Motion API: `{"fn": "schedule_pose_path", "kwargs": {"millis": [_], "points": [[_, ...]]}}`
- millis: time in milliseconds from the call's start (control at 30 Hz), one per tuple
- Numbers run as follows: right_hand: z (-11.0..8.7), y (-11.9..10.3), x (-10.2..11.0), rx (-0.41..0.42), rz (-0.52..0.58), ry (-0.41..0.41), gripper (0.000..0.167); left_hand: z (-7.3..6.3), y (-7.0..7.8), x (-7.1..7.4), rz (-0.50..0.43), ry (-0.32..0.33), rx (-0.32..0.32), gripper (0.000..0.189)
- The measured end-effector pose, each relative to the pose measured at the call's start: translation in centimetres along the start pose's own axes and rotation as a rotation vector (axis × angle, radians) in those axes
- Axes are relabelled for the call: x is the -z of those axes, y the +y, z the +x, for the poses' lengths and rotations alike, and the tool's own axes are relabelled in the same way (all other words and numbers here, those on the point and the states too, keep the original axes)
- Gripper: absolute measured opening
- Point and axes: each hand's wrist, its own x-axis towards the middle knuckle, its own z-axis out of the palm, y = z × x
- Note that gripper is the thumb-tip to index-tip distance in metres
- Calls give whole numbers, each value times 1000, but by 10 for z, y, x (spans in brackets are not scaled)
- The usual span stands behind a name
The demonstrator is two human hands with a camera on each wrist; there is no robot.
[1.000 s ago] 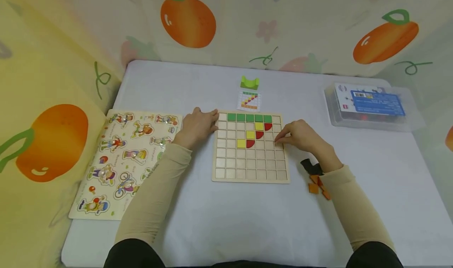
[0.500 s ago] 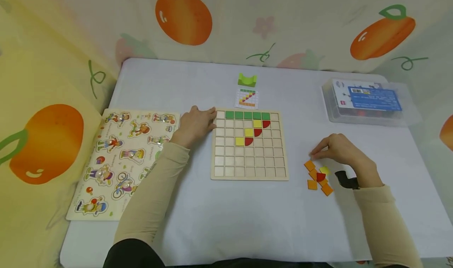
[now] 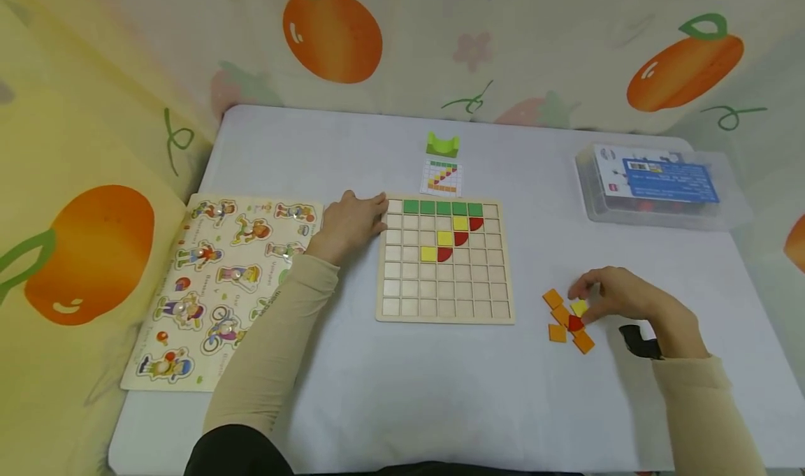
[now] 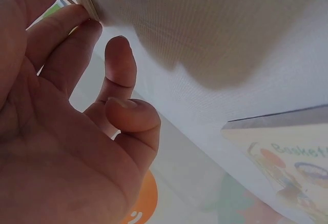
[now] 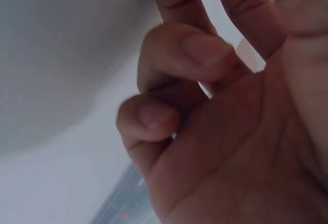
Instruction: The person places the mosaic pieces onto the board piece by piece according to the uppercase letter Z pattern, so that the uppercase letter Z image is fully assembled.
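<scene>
A wooden grid board lies mid-table, with a row of green squares near its top and yellow squares beside red quarter-round tiles stepping down diagonally. My left hand touches the board's upper left edge with thumb and fingers; in the left wrist view its outer fingers bend clear of that edge. Over the loose tiles, my right hand has thumb and forefinger spread around a yellow tile. Beside it are a red tile and several orange squares. The right wrist view hides its fingertips.
A pattern card lies behind the board, before a green holder. On the left is a picture puzzle board. At the back right stands a clear plastic box. A printed curtain surrounds the table.
My right hand has moved from the grid board's right edge, rightward and nearer me, to the loose tiles. The left hand stays at the board; its tile pattern looks the same.
</scene>
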Motion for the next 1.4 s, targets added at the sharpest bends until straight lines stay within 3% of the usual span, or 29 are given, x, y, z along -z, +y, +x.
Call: {"fn": "schedule_pose_path", "kwargs": {"millis": [233,433,700,1067,1233,1400], "points": [[-11,8,-3,14,-4,56,34,0,2,1,0,1,-1,56],[-9,10,-4,66,7,96,28,0,2,3,12,2,4,55],[-8,-2,-3,42,99,-4,41,0,5,7,12,0,4,55],[4,-16,-7,22,18,6,21,0,3,5,7,1,-6,55],[8,-20,3,82,92,-2,10,0,3,1,10,0,-11,55],[31,-35,8,158,102,125,5,0,3,0,20,3,-2,55]]}}
